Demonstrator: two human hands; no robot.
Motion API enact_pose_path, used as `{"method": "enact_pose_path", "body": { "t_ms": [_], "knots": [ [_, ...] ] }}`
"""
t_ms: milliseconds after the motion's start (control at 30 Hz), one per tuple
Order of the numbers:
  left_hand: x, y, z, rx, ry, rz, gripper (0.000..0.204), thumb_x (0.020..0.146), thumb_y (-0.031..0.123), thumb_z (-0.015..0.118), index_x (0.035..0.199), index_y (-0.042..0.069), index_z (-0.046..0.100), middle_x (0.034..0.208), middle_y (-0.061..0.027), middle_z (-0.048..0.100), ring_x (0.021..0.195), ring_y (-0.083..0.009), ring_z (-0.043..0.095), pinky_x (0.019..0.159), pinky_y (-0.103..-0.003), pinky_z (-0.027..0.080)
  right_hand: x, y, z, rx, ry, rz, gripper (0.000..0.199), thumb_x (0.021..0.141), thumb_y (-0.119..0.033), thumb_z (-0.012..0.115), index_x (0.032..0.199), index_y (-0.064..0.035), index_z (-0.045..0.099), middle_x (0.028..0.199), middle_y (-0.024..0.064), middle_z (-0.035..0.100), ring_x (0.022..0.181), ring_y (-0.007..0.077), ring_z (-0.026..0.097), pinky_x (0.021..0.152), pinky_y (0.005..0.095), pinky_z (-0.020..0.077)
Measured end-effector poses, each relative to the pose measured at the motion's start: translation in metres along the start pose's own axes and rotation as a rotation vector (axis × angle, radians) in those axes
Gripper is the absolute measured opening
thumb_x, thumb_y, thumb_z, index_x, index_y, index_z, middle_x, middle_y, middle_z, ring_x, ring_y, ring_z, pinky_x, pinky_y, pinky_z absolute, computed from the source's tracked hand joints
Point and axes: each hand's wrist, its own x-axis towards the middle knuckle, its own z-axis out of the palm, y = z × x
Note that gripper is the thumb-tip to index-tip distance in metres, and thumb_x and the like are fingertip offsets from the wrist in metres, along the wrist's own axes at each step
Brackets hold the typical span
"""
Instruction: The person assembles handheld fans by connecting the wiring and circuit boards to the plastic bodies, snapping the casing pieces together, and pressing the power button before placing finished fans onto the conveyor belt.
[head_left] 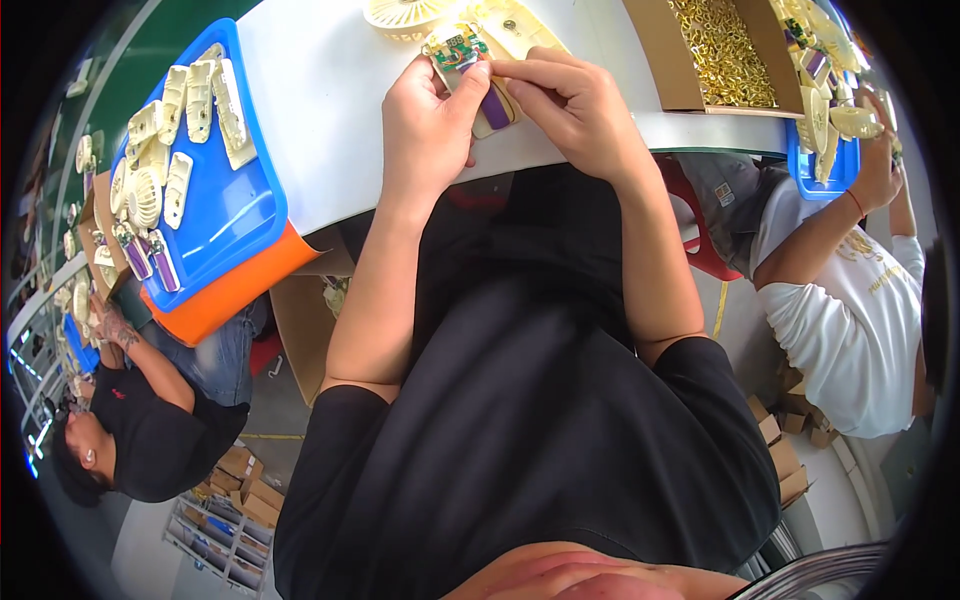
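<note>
Over the white table's near edge, my left hand (428, 120) grips a cream handheld-fan housing with its thumb on top. Inside that housing lie a green circuit board (455, 48) and a purple battery (494, 110). My right hand (580, 108) has its fingers curled, the index fingertip meeting my left thumb over the board's lower end. Whatever sits between its fingertips is too small or hidden to make out. Just beyond my hands, a round cream fan grille (405, 12) and a cream shell piece (525, 28) rest on the table.
At the left, a blue tray (225, 215) holds several cream shell parts and purple batteries, with an orange bin (235, 290) under it. A cardboard box (675, 85) of gold-coloured metal pieces (722, 50) stands at the right. Co-workers sit on both sides; another blue tray (845, 165) is far right.
</note>
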Motion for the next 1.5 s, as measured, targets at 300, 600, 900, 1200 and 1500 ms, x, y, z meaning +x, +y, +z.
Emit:
{"method": "enact_pose_path", "body": {
  "t_ms": [300, 600, 900, 1200, 1500],
  "knots": [
    [0.004, -0.015, 0.013, 0.072, 0.133, 0.155, 0.027, 0.093, 0.021, 0.074, 0.097, -0.004, 0.067, 0.075, -0.0045, 0.068, 0.065, -0.0089, 0.059, 0.061, -0.029, 0.05, -0.016, 0.0, -0.003, 0.324, 0.054, 0.244, 0.02, 0.095, -0.01, 0.065, 0.108, 0.0018, 0.075, 0.082, 0.0112, 0.07, 0.071, 0.0188, 0.063, 0.069, 0.0317, 0.0508],
    [0.0, -0.014, 0.009, 0.069, 0.127, 0.174, 0.023, 0.09, 0.019, 0.072, 0.093, -0.004, 0.068, 0.074, -0.0041, 0.068, 0.064, -0.0086, 0.058, 0.062, -0.029, 0.051, 0.01, 0.021, -0.011, -0.553, 0.314, 0.062, 0.023, 0.093, -0.017, 0.068, 0.108, 0.0004, 0.074, 0.08, 0.0054, 0.064, 0.078, 0.0128, 0.059, 0.068, 0.0255, 0.047],
    [-0.006, -0.021, 0.003, -0.155, 0.161, 0.249, 0.023, 0.089, 0.019, 0.073, 0.094, -0.003, 0.068, 0.077, -0.0056, 0.071, 0.068, -0.0101, 0.064, 0.066, -0.029, 0.053, 0.01, 0.025, -0.029, -0.108, 0.088, 0.429, 0.018, 0.094, -0.009, 0.064, 0.107, 0.0031, 0.063, 0.097, 0.0131, 0.071, 0.074, 0.0187, 0.068, 0.063, 0.0304, 0.0542],
    [-0.002, -0.026, 0.002, -0.115, 0.168, 0.336, 0.024, 0.089, 0.019, 0.073, 0.097, -0.003, 0.068, 0.083, -0.0094, 0.074, 0.074, -0.0131, 0.069, 0.07, -0.03, 0.055, -0.01, -0.008, 0.02, 0.384, 0.226, 0.461, 0.035, 0.095, 0.002, 0.055, 0.129, 0.007, 0.047, 0.1, 0.0145, 0.07, 0.081, 0.0168, 0.07, 0.07, 0.0279, 0.0588],
    [-0.005, -0.026, -0.003, -0.203, 0.167, 0.323, 0.022, 0.09, 0.018, 0.073, 0.098, -0.002, 0.069, 0.083, -0.0064, 0.074, 0.074, -0.0114, 0.067, 0.07, -0.03, 0.055, -0.021, -0.017, 0.037, 0.465, 0.281, 0.2, 0.035, 0.101, -0.003, 0.055, 0.134, 0.0042, 0.048, 0.108, 0.0196, 0.071, 0.088, 0.0226, 0.073, 0.08, 0.0364, 0.0611]
  ]
}}
